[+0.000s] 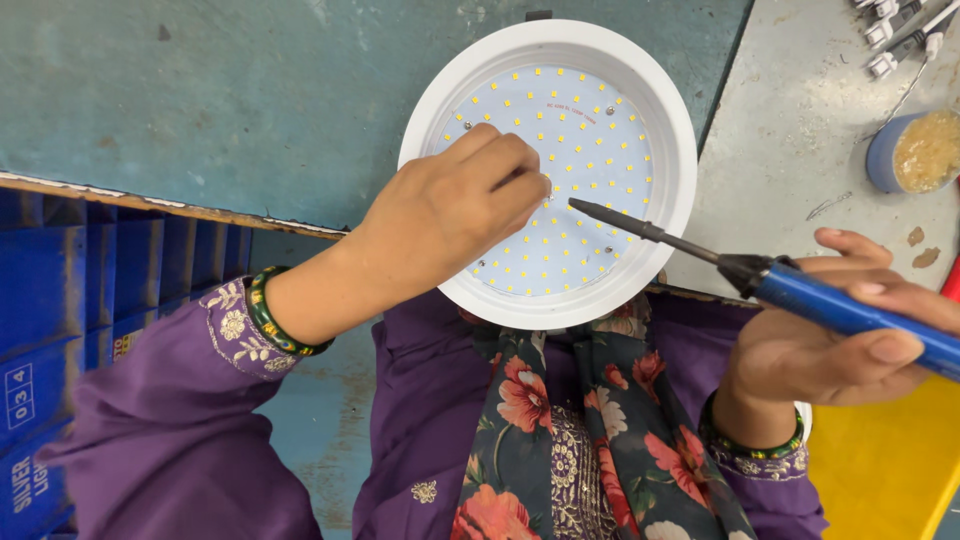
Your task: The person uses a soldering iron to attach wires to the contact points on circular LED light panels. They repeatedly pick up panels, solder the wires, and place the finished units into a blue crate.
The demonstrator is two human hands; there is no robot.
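Observation:
A round white lamp housing (672, 110) lies at the table's near edge, face up, with a pale disc of several small yellow LED chips (590, 130) inside. My left hand (455, 205) rests on the disc with fingertips pinched together near its centre; whatever they pinch is too small to see. My right hand (835, 340) holds a blue-handled soldering iron (850, 312). Its dark tip (580, 206) points left and hovers just right of my left fingertips.
Blue plastic crates (90, 290) stand at the left below the table edge. A small blue tub of tan paste (915, 152) and white connectors with wires (895, 35) sit at the back right. A yellow surface (890, 470) lies at the lower right.

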